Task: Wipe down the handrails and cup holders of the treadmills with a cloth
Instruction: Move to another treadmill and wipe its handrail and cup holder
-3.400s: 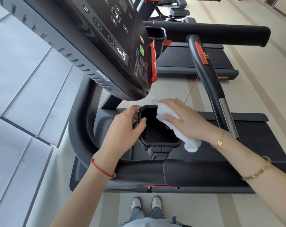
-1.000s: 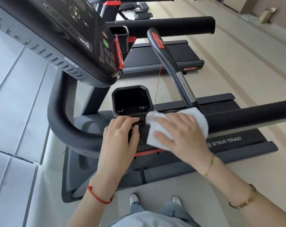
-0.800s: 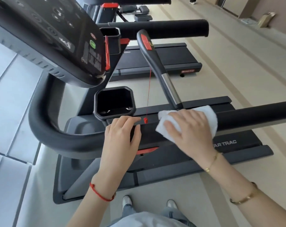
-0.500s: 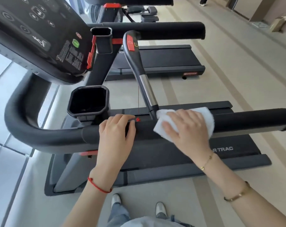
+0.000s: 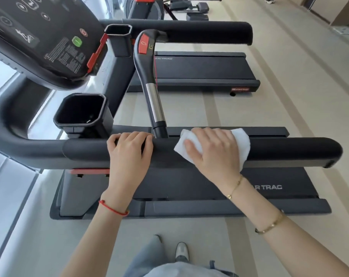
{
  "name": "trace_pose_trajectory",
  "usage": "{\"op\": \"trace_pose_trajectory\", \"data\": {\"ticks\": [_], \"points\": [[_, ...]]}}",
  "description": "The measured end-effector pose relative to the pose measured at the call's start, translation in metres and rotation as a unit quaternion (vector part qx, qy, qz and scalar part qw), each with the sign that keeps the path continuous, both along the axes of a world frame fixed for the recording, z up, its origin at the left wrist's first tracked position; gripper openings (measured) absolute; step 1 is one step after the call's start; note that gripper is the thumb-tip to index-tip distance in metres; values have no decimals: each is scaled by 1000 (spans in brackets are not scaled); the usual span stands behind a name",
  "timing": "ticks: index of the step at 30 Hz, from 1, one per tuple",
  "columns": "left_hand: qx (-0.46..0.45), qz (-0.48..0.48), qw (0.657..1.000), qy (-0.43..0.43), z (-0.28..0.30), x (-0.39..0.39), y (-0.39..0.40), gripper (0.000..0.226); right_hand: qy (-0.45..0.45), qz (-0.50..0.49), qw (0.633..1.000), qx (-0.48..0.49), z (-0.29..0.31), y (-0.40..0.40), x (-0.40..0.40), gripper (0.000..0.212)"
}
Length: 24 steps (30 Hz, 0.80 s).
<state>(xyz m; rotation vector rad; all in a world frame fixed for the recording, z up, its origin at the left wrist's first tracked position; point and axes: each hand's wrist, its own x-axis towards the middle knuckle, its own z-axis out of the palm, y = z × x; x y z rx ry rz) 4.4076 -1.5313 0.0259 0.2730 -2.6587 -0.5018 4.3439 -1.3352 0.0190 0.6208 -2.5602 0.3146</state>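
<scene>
A black padded handrail [image 5: 285, 149] runs across the middle of the view, ending at the right. My right hand [image 5: 213, 154] presses a white cloth [image 5: 241, 141] over the rail, fingers spread across it. My left hand [image 5: 129, 150] grips the same rail further left, fingers curled over its top. Behind the rail at the left sits a black cup holder [image 5: 80, 111], with nothing visible inside it. A second cup holder [image 5: 118, 38] stands higher, beside the console.
The console [image 5: 39, 33] hangs over the upper left. A slanted grip bar with a red button [image 5: 149, 76] rises just behind the rail between my hands. A second treadmill [image 5: 201, 68] with its own handrail [image 5: 199, 32] stands beyond. My feet are on beige floor below.
My right hand has left the cup holder and slid the cloth rightward along the near handrail. My left hand moved from the cup holder rim onto the rail and now curls over it.
</scene>
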Motion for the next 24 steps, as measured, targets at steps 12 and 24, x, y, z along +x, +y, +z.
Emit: {"op": "trace_pose_trajectory", "data": {"ticks": [12,24], "points": [[7,-16,1000,17,-3,2,-5,28,27,-42,999,-3,-2,26,-7,39],[21,-29,999,11,-2,-1,-9,32,43,-16,999,-6,-3,19,-6,37]]}}
